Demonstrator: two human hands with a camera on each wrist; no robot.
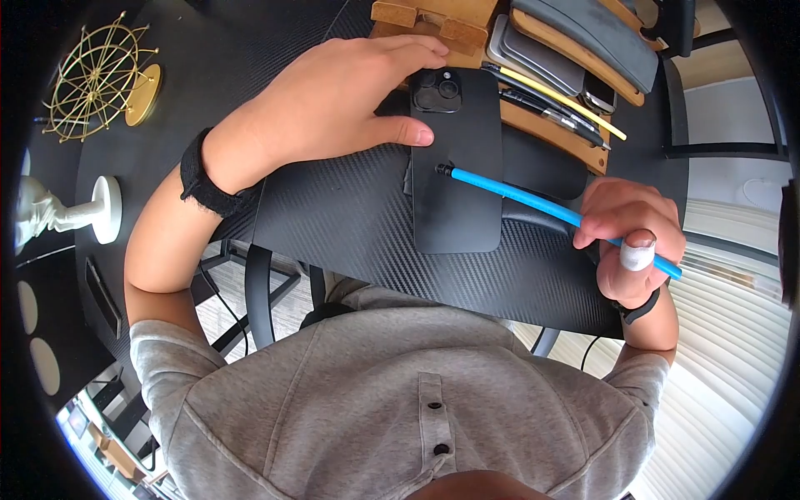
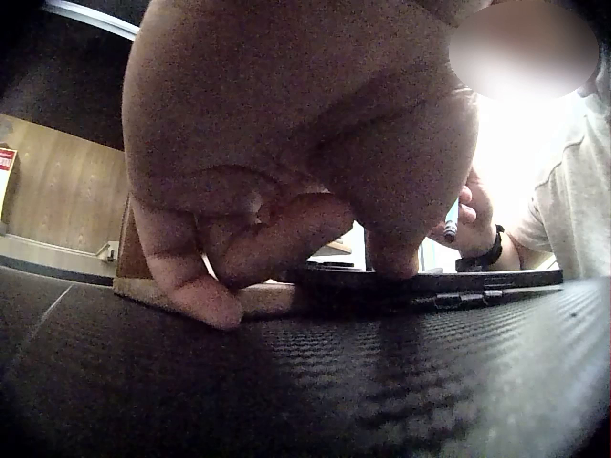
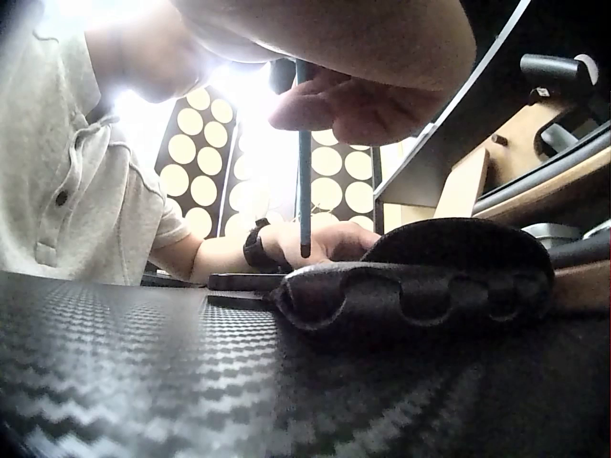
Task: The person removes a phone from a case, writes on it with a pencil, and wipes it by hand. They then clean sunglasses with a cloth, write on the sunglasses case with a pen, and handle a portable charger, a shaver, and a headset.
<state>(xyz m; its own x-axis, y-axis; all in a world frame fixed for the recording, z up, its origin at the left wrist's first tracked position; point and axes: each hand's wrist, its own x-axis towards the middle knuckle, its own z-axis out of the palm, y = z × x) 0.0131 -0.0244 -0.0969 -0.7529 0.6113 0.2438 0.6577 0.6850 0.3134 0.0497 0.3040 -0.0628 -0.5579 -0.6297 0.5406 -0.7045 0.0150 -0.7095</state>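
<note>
A black phone lies flat with its camera lenses facing up. Across its upper part reaches my left hand, thumb resting on the back beside the lenses and fingers by the top edge; the left wrist view shows several fingers of this hand bent, one fingertip on the table. My right hand, with a white wrap on one digit, grips a slim blue stick. Its black end is over the middle of the phone; the right wrist view shows the stick nearly upright, tip above the phone's level.
Right of the phone lies a black padded object. Behind it a wooden organizer holds pens, a yellow pencil and grey devices. A gold wheel ornament and a white figurine stand at the left.
</note>
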